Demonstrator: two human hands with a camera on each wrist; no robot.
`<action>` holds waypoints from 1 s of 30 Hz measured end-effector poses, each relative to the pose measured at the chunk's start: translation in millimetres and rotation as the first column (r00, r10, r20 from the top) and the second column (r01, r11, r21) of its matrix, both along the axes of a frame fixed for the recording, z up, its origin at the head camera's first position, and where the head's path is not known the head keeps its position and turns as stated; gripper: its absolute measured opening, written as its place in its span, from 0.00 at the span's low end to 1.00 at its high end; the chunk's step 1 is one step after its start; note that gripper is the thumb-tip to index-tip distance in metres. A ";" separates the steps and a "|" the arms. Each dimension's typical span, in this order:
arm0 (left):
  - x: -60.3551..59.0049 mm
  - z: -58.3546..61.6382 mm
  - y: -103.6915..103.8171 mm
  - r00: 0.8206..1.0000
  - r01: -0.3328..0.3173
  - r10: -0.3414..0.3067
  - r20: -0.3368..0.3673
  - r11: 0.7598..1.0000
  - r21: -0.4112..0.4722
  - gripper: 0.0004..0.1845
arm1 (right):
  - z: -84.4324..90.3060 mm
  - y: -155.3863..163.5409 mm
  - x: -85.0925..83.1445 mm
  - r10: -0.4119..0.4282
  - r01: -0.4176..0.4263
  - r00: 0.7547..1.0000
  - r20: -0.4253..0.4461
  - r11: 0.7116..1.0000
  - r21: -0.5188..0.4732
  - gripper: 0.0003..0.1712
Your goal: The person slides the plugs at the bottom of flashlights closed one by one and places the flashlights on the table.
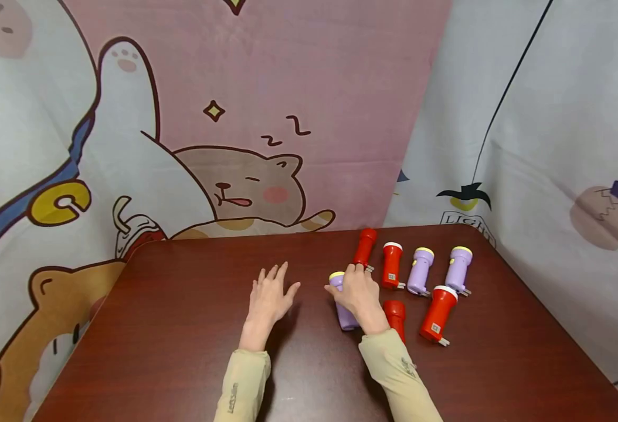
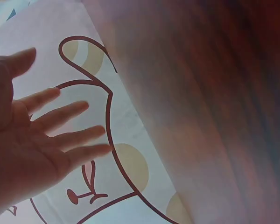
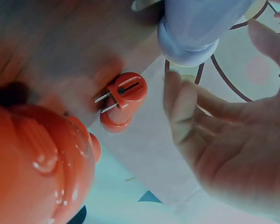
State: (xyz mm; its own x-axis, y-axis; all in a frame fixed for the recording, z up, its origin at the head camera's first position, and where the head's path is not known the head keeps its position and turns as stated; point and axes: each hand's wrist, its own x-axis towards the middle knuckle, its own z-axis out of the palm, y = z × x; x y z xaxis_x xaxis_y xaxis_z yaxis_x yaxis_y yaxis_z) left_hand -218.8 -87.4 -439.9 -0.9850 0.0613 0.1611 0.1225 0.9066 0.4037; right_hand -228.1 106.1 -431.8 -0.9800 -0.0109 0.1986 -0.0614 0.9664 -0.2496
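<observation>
Head view: reaching with the right grip [image 1: 359, 293] over the purple torch [image 1: 344, 316], lying on its side on the counter [image 1: 182, 328] at the near-left edge of the torch group, yellow head pointing away from the person. Covering most of the barrel with the palm, probably in readiness for taking it by the middle. Right wrist view: curving fingers [image 3: 182, 105] and thumb loosely about the torch's wide end, not closing round it; contact not being confirmable. Holding nothing in the left grip [image 1: 269, 296]: lying flat just over or on the counter, fingers straight and fanned, well apart from every torch, apparently leaving the working area free. Lying clustered on the right side of the counter: red torches [image 1: 391, 265] and two lilac torches [image 1: 420, 270], several with plug prongs facing the person, presumably being placed there for easy reach by the right grip. Hanging behind the counter: cartoon cat backdrop [image 1: 245, 181].
</observation>
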 end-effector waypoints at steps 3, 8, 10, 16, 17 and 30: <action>2.3 -0.9 0.1 1.000 0.002 -0.002 -0.028 1.000 0.011 0.29 | 0.7 0.5 1.7 -0.022 0.023 0.997 0.072 1.000 -0.012 0.37; 6.4 -1.7 2.0 0.998 0.010 -0.007 -0.066 0.999 0.049 0.25 | -1.1 1.6 3.0 -0.032 0.042 0.983 0.181 0.998 -0.051 0.31; 8.1 -0.8 3.1 0.998 0.013 -0.010 -0.069 0.998 0.056 0.23 | -2.1 2.3 3.1 -0.029 0.043 0.977 0.209 0.997 -0.061 0.28; 11.9 2.0 7.1 0.994 0.032 -0.026 -0.109 0.998 0.051 0.23 | -4.2 3.9 1.3 -0.032 0.058 0.970 0.241 0.993 -0.102 0.26; 12.2 2.3 8.1 0.992 0.037 -0.031 -0.118 0.998 0.048 0.23 | -4.5 4.3 0.8 -0.033 0.061 0.970 0.241 0.992 -0.110 0.26; 13.9 4.8 14.8 0.987 0.070 -0.065 -0.145 0.997 0.034 0.23 | -2.7 6.8 -4.4 -0.002 0.037 0.983 0.184 0.982 -0.187 0.25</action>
State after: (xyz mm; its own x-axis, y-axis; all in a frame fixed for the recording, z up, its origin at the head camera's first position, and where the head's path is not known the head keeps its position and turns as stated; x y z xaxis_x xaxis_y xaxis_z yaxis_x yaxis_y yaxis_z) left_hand -204.8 -72.5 -435.1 -0.9452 0.1181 0.3044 0.2424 0.8784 0.4119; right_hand -232.5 112.9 -434.5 -0.9995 0.0293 0.0133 0.0206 0.9011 -0.4331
